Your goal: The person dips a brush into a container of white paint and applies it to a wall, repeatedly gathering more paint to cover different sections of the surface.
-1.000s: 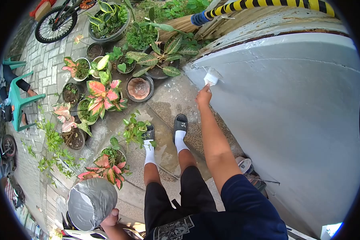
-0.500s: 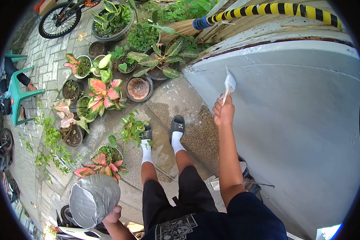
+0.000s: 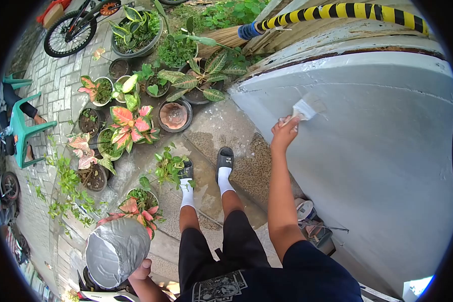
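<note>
My right hand is closed around the handle of a paintbrush. The white ferrule and bristles lie against or very near the grey wall, below its top edge; exact contact cannot be told. At the lower left, my left hand holds a paint container by its side, thumb showing and the other fingers hidden. Grey paint coats the container, and its opening tilts toward the left.
Several potted plants stand left of my feet. A broom with a black-and-yellow handle lies along the wall top. A bin with items sits at the wall's base. A person sits by green plastic stools on the far left, near a bicycle.
The paintbrush has swung from upright to a slant, its bristles now pointing right along the wall. My right hand has shifted slightly up and right. The left hand keeps the container nearly still.
</note>
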Tool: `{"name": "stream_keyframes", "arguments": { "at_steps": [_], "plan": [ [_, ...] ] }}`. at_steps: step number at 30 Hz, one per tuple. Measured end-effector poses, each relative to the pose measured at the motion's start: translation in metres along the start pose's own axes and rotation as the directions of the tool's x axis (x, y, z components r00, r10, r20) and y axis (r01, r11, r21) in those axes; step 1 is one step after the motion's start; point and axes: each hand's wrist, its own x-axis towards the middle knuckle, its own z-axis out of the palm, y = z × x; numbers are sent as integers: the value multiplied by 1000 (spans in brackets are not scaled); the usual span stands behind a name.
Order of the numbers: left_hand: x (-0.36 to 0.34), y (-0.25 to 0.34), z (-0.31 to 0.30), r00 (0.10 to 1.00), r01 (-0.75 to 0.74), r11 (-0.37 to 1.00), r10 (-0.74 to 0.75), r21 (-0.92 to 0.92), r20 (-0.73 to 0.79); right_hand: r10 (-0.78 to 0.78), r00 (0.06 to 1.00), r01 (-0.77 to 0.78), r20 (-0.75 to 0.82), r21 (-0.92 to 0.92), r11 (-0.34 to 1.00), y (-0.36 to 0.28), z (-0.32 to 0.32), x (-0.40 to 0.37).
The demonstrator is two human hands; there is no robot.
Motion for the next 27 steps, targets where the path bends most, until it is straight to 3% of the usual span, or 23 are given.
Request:
{"name": "stream_keyframes", "arguments": {
  "at_steps": [4,9,11,13,15,16,18,19,21,22,26,27],
  "plan": [
    [7,-8,-2,999,26,1000,-26,-17,40,238,970,-243,-52,-139,960,108,11,14],
    [6,-23,-17,992,115,993,-113,-25,62,413,904,-427,-107,-214,879,161,36,30],
    [11,-18,-12,988,140,989,-137,-36,70,750,653,-734,-106,-337,590,179,33,53],
    [13,-11,-6,986,155,986,-151,-55,66,767,629,-754,-124,-338,563,182,35,70],
    [20,-1,5,981,183,980,-178,-77,74,855,519,-830,9,-233,506,179,29,70],
    [33,11,24,979,196,976,-189,-91,78,852,523,-828,7,-235,510,166,29,64],
    [32,17,25,975,213,969,-204,-124,83,864,475,-866,165,-85,493,130,28,50],
    [35,23,28,974,222,965,-212,-139,85,861,481,-863,167,-87,499,107,25,48],
    [35,32,28,968,246,955,-233,-167,93,743,636,-756,208,-25,654,52,9,44],
    [33,31,25,967,248,953,-234,-173,96,740,640,-752,205,-28,658,29,5,34],
    [25,12,10,992,124,987,-122,-100,26,552,827,-563,110,154,812,-57,-1,-25],
    [24,8,5,998,64,997,-64,-52,-3,546,830,-558,113,155,815,-73,-2,-42]
  ]
}}
